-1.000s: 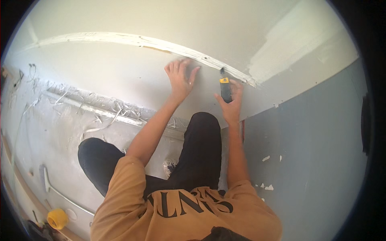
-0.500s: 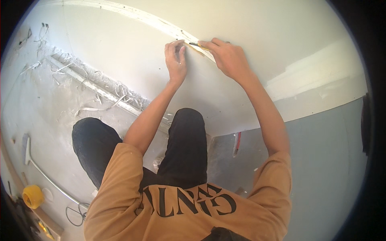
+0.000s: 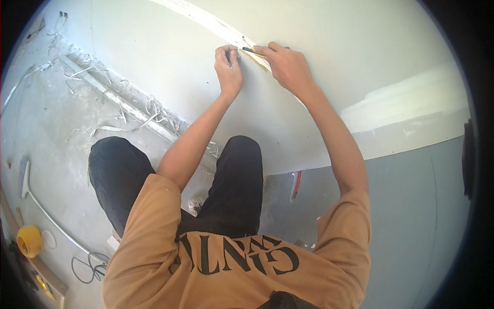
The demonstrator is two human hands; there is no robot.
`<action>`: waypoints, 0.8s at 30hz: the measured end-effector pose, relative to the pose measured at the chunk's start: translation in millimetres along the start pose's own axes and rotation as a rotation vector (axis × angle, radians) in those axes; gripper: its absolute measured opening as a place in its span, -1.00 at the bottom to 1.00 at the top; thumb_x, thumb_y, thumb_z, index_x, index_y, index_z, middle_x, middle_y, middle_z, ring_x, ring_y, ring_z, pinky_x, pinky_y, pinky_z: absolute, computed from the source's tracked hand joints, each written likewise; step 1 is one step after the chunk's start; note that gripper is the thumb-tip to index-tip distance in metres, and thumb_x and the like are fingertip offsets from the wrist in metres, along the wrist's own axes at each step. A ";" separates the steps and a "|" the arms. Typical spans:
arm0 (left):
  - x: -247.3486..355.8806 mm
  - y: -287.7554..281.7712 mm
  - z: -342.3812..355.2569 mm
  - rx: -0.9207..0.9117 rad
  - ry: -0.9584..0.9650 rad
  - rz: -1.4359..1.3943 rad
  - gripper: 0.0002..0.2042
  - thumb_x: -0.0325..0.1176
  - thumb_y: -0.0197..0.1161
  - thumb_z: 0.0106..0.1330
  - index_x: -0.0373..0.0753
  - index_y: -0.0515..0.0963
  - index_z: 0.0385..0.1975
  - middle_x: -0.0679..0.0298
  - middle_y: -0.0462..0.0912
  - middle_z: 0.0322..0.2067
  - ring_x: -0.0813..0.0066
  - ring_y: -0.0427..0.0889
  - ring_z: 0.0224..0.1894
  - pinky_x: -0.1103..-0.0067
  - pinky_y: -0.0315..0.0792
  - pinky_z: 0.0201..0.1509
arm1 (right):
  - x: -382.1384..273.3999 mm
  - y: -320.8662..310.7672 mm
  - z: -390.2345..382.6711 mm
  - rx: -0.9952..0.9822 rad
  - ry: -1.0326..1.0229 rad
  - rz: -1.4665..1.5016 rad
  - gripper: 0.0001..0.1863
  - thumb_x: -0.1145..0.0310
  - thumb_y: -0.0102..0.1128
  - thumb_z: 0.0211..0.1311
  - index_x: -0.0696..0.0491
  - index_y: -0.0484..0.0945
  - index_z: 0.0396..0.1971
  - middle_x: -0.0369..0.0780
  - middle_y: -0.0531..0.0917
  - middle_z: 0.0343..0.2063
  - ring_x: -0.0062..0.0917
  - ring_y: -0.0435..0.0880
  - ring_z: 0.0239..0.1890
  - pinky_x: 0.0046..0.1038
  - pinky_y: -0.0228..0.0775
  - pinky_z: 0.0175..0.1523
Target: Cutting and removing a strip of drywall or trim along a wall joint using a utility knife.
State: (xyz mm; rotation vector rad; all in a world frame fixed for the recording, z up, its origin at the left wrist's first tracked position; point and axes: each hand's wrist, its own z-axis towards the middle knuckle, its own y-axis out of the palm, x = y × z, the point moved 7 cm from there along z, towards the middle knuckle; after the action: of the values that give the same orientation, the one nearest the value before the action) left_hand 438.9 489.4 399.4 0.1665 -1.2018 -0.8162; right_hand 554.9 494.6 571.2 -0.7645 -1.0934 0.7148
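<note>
My right hand (image 3: 289, 69) grips a utility knife (image 3: 251, 51) with a yellow body and a black front end, which points left toward the other hand. It rests at a white filled seam (image 3: 206, 21) running slantwise across the pale wall panel (image 3: 154, 44). My left hand (image 3: 229, 72) is beside the seam, its thumb and fingers curled together; whatever they pinch is too small to make out. Between the two hands a narrow tan strip (image 3: 259, 62) lies along the seam's lower edge, with its upper end close to my left fingertips.
Scraps and pale strips (image 3: 149, 118) litter the floor along a long rail (image 3: 121, 103) at the wall's foot. Toward the left lie a long-handled tool (image 3: 49, 213), a yellow roll (image 3: 30, 241), a yellow cutter (image 3: 45, 286) and a dark cable loop (image 3: 88, 268). My bent knees (image 3: 236, 180) face the wall.
The view has shifted slightly. Both hands stay close together at the seam, with the knife still in my right hand and its tip a little nearer my left fingers.
</note>
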 end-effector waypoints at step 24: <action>20.2 10.0 -17.1 -0.163 0.221 0.190 -0.83 -0.33 0.36 0.57 -0.31 0.63 -0.12 0.16 0.69 -0.16 0.24 0.64 -0.10 0.34 0.48 0.16 | 19.2 -18.3 -60.6 -0.193 -0.051 -0.061 -0.47 0.56 0.20 0.37 -0.15 0.70 0.29 -0.26 0.69 -0.24 -0.28 0.75 -0.31 -0.25 0.59 -0.22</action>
State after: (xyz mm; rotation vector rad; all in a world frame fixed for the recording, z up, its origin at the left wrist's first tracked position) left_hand 460.9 478.5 413.4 0.0081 -0.9242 -0.7058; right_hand 620.3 489.2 579.7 -0.8765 -1.2390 0.5849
